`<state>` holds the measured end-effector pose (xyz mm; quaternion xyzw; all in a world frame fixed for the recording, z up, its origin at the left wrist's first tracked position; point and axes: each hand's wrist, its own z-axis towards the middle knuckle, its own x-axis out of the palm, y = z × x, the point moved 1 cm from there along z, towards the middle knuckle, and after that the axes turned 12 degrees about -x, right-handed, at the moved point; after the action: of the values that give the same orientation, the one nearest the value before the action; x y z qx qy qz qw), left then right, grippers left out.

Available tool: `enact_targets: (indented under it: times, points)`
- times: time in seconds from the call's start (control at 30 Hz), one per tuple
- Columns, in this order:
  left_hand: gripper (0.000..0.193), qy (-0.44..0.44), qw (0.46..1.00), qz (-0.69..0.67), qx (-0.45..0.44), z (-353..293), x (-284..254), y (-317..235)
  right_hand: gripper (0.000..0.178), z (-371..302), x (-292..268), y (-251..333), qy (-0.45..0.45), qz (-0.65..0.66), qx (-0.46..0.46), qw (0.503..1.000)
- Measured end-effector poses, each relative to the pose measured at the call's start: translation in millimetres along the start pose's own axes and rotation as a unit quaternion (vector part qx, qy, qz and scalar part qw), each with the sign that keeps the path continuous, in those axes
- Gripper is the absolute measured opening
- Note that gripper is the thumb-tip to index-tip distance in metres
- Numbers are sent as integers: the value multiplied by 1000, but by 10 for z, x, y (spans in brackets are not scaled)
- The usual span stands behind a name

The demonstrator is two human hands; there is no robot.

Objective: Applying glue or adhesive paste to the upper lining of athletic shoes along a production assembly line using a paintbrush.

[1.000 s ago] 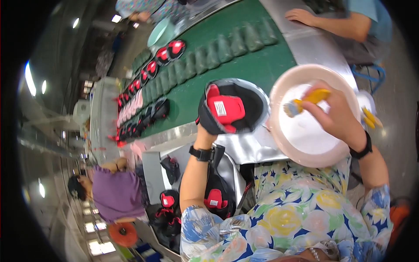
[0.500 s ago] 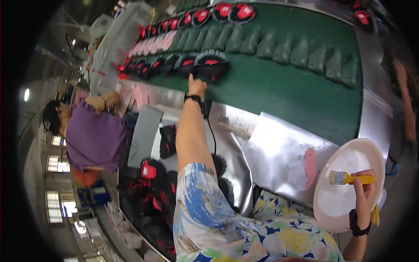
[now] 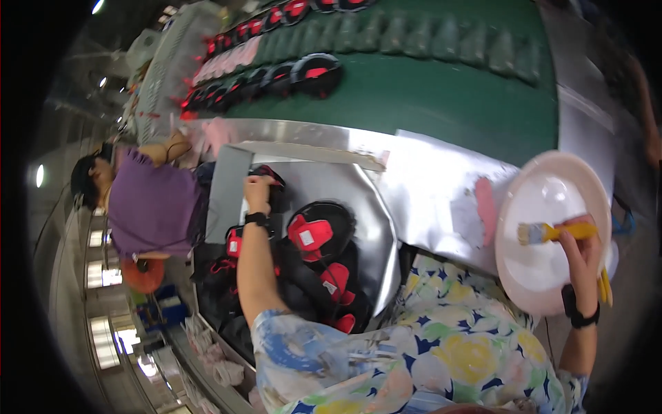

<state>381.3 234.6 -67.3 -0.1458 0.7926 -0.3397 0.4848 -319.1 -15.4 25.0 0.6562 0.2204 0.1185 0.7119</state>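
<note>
My left hand is closed on a black shoe upper with red edging, at the far end of a pile of shoe uppers on my left. Its fingers partly cover the upper. In my right hand is a flat paintbrush with a yellow handle and pale bristles. I hold the brush over a round pale pink basin with white stuff in it, its bristles pointing left. A pink insole-shaped piece lies on the metal sheet next to the basin.
Across the green belt run rows of black-and-red uppers, dark green foot-shaped pieces and pink pieces. Several uppers fill a metal-lined bin beside me. A co-worker in purple sits at the left.
My left hand has come back from the uppers on the belt to the bin and closed on an upper there. The right hand still holds the brush over the basin.
</note>
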Motion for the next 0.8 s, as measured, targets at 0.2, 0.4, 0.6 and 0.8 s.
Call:
enact_targets:
  times: [0.2, 0.4, 0.6, 0.8]
  points:
    - [35, 354, 761, -544, 15, -1257, 294, -1107, 15, -138, -11, -9, -11, 39, -45, 998]
    - [64, 386, 854, -233, -259, -2008, 1497, -736, 16, -146, -62, -74, 1, -15, -69, 998]
    - [105, 43, 902, 200, 380, -2153, 1580, -1030, 21, -71, -20, -44, 14, -145, -115, 983]
    - [49, 290, 501, 410, 705, -2344, 1578, -1540, 19, -50, 333, -111, 171, -184, -99, 963]
